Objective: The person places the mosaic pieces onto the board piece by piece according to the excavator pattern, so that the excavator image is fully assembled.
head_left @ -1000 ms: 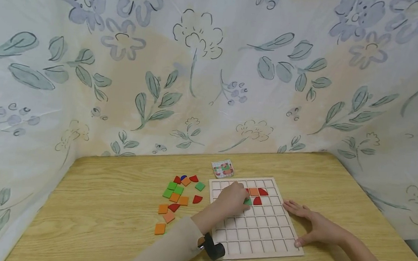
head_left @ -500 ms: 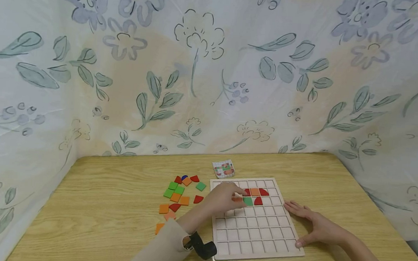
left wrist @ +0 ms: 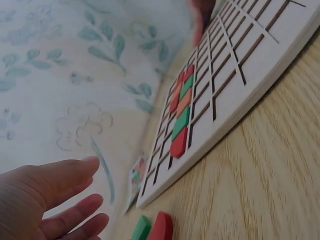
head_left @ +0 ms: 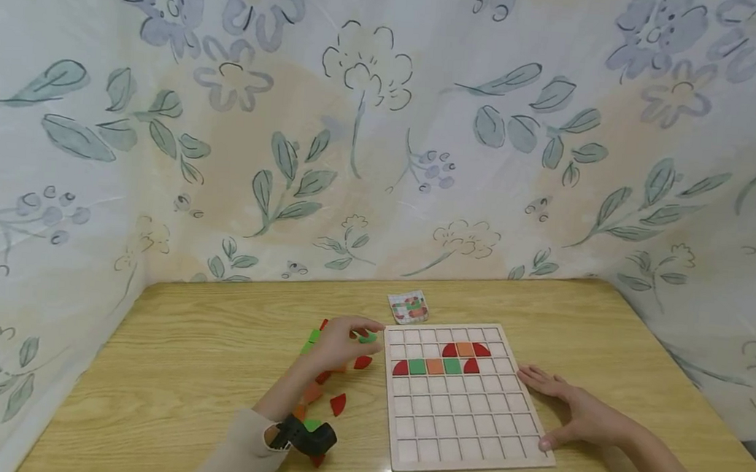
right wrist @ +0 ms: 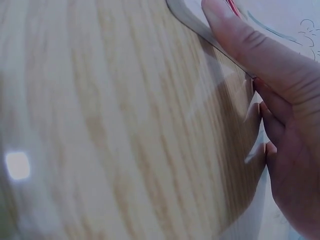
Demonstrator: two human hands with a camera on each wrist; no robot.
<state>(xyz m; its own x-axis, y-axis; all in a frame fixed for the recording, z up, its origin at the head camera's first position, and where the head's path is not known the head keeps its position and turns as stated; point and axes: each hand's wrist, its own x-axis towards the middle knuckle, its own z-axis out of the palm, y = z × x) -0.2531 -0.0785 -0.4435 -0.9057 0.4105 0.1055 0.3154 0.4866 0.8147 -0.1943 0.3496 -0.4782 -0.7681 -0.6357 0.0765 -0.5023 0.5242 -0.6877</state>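
Note:
My left hand (head_left: 342,347) is over the pile of loose tiles, left of the white gridded board (head_left: 470,422), its thumb and fingers apart with nothing between them. Nearest its fingertips lies a green square tile (head_left: 369,338), with a red quarter-round tile (head_left: 362,363) close by. In the left wrist view the same hand (left wrist: 55,200) has relaxed fingers. Along the board's right edge rests my right hand (head_left: 579,411), fingers extended, thumb touching the near part. A row of red, green and orange tiles (head_left: 435,366) sits in the grid, a shorter red-orange-red row (head_left: 465,349) above it.
Behind the board stands a small pattern card (head_left: 409,307). Several loose tiles, among them a red quarter-round piece (head_left: 338,404), lie partly under my left arm. A floral curtain (head_left: 384,141) closes off the back of the wooden table (head_left: 164,382).
My left hand has moved left off the board to the loose tiles, uncovering a red quarter-round and a green square at the row's left end. My right hand stays at the edge.

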